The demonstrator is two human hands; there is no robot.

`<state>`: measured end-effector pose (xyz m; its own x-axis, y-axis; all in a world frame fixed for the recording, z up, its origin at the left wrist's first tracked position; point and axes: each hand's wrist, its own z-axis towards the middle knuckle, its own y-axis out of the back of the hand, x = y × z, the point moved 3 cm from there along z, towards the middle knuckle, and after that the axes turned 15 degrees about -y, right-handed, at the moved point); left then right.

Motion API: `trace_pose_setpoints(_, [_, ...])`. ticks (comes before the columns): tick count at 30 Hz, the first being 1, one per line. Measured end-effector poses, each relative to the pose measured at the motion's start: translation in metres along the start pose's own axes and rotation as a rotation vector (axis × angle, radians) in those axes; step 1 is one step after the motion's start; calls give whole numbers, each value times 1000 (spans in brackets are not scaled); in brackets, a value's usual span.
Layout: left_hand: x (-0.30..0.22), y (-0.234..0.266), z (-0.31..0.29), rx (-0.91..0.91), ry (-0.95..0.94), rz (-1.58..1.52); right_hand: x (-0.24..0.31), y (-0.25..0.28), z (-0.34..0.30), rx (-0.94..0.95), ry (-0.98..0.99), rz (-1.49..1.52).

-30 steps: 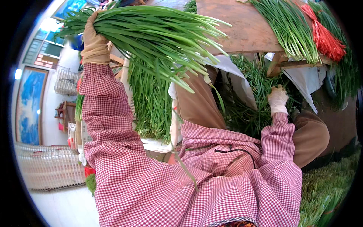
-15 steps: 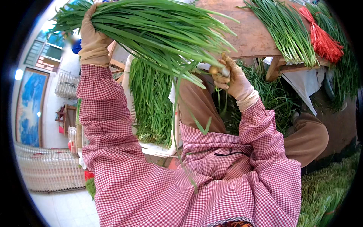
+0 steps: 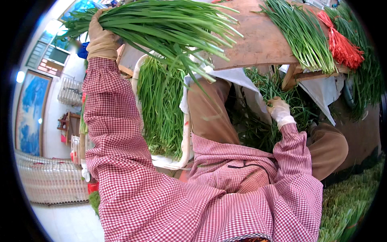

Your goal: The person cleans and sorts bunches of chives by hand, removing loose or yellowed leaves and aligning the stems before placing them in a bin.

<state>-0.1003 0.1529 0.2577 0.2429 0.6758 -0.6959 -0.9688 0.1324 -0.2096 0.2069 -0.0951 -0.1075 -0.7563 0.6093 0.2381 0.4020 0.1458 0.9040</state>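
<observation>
My left hand, in a tan glove, is raised at the upper left and grips a thick bundle of long green chives near its base; the leaves fan out to the right over the wooden board. My right hand, in a pale glove, is down between my knees in a heap of loose chives under the board, its fingers curled on a few stalks. Both arms wear red-and-white checked sleeves.
On the board lie a second bunch of chives and a sheaf of red ties. More chives hang in a white crate left of my knee and carpet the ground at lower right. A wire basket stands at left.
My right hand has dropped from the bundle's underside back down into the loose chives between my knees. The left hand has kept the bundle raised, shifting it slightly.
</observation>
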Motion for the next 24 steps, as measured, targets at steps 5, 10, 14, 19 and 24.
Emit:
trace_pose_setpoints(5, [15,3,2,65,28,-65,72,53,-25,235,358,1161])
trace_pose_setpoints(10, [6,-4,-1,286,-142,188,139,63,-31,675,716,1639])
trace_pose_setpoints(14, [17,1,10,362,11,-53,153,76,-42,877,756,1800])
trace_pose_setpoints(19, [14,-12,-9,476,-227,197,149,76,-42,874,835,1933])
trace_pose_setpoints(24, [25,-6,-4,392,-93,31,147,72,-33,823,728,1948])
